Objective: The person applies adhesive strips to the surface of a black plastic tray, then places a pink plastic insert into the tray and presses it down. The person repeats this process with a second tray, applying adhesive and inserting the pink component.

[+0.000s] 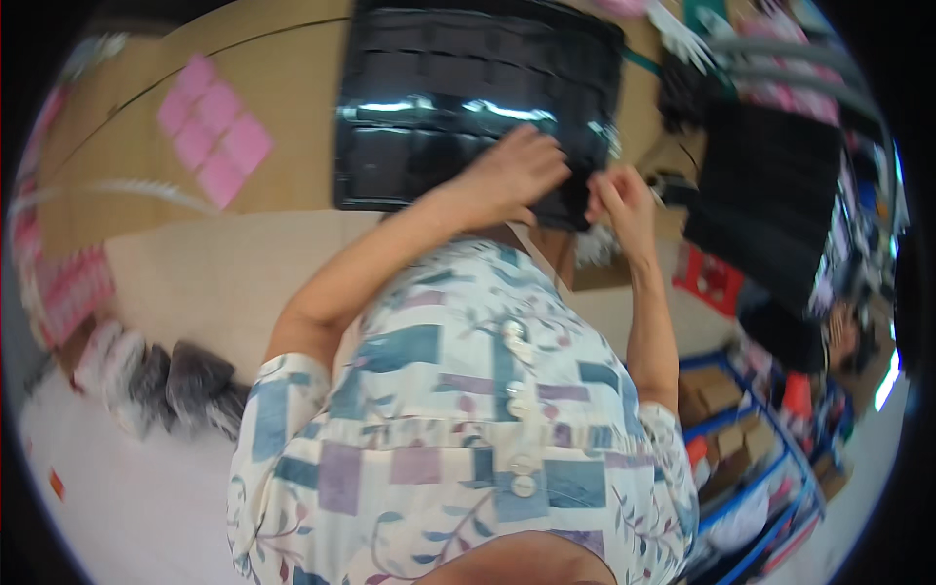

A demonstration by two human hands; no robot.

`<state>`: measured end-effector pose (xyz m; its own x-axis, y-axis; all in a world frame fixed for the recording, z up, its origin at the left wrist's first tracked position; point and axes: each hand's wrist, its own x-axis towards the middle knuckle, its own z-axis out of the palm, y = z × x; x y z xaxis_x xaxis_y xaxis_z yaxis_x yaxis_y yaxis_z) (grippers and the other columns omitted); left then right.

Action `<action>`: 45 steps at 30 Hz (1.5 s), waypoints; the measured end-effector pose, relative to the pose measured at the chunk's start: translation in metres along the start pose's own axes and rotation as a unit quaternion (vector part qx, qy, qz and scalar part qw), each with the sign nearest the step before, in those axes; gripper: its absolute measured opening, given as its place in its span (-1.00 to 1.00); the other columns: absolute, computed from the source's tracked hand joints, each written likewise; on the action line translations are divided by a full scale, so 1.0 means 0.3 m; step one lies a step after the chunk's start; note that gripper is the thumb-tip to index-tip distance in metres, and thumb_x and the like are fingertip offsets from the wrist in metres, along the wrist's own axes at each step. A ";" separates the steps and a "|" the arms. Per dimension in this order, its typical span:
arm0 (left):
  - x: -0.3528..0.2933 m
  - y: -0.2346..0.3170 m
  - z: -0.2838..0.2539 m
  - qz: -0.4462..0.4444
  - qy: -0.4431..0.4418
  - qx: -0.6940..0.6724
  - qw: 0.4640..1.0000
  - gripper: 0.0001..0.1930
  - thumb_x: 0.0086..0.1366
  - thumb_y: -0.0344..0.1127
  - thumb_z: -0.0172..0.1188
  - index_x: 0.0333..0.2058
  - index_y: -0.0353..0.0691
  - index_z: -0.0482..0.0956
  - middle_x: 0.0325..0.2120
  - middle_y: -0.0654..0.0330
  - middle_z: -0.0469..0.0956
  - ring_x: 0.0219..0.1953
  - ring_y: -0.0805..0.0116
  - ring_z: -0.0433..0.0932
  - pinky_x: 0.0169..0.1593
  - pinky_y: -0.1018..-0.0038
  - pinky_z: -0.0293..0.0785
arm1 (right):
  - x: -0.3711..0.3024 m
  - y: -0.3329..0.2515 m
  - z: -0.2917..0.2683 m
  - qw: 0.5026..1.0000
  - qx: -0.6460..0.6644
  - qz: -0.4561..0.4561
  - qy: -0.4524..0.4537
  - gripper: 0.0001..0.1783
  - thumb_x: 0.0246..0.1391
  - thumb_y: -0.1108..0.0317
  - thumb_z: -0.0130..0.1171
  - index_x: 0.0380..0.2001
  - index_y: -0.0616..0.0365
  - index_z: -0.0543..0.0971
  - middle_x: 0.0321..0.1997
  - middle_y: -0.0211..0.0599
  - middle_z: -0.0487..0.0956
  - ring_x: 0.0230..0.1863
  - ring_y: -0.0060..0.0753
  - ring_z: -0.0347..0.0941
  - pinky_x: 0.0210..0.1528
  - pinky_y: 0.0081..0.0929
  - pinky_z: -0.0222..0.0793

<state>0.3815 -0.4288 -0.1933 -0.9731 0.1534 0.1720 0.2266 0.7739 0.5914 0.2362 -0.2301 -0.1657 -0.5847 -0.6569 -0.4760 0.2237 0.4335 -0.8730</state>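
Observation:
A black glossy plastic tray [419, 161] with moulded compartments lies on the wooden table in front of me. My left hand [517, 174] reaches over its near right part. The fingers are loosely bent above the tray and the thumb stands apart by the near edge; nothing shows in this hand. Just off the tray's right edge is my right hand [626, 200], its fingers curled together in a pinch. Whatever it may hold is too small or blurred to make out.
Pink cards [214, 127] lie on the wooden table [292, 97] at left. A white glove [682, 39] is at the far right. Right of me are a large black sheet-like thing [765, 195], a red plastic stool [709, 280] and a blue rack [780, 429] with cardboard boxes. Bundled bags [200, 375] sit lower left.

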 end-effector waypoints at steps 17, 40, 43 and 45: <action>-0.862 -0.764 -0.389 -0.654 0.325 0.299 0.615 -0.62 0.10 -0.37 0.30 -0.07 -0.27 0.53 -0.11 -0.08 0.50 -0.01 -0.17 0.43 0.01 0.12 0.39 | 0.076 -0.215 0.451 0.983 -0.016 0.005 -0.183 -0.90 0.25 0.48 0.13 -0.28 0.31 0.59 -0.52 -0.40 0.56 -0.60 -0.68 0.42 -0.49 -0.70 0.38; 0.059 0.191 -0.378 0.095 0.049 -0.235 0.966 -0.45 -0.04 -0.57 0.37 0.02 -0.35 0.52 -0.05 0.00 0.59 -0.04 0.02 0.60 -0.02 0.36 0.57 | -0.416 0.102 -0.005 0.860 0.254 -0.078 0.435 -0.82 0.25 0.44 0.14 -0.13 0.28 0.59 -0.21 -0.40 0.61 -0.27 -0.68 0.49 -0.19 -0.62 0.43; -0.026 0.124 -0.359 -0.032 0.015 -0.242 0.970 -0.63 0.09 -0.61 0.29 -0.07 -0.37 0.57 -0.16 0.07 0.63 -0.14 0.21 0.64 -0.05 0.44 0.56 | -0.498 0.571 -0.115 0.833 0.152 0.019 0.531 -0.83 0.27 0.34 0.16 -0.28 0.24 0.59 -0.41 -0.48 0.52 -0.41 -0.67 0.39 -0.31 -0.57 0.35; -0.064 0.088 -0.369 -0.099 0.000 -0.240 0.966 -0.69 0.14 -0.62 0.25 -0.10 -0.36 0.59 -0.20 0.08 0.64 -0.16 0.26 0.65 -0.06 0.45 0.55 | -0.504 0.825 -0.112 0.816 0.105 0.141 0.550 -0.73 0.27 0.24 0.18 -0.41 0.22 0.54 -0.55 -0.53 0.38 -0.49 -0.63 0.28 -0.45 -0.50 0.26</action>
<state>0.4110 -0.4794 -0.0937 -0.9993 0.0315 0.0185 0.0299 0.4138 0.9099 0.3536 -0.0028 -0.3062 -0.8070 0.4533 -0.3785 0.5322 0.2805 -0.7988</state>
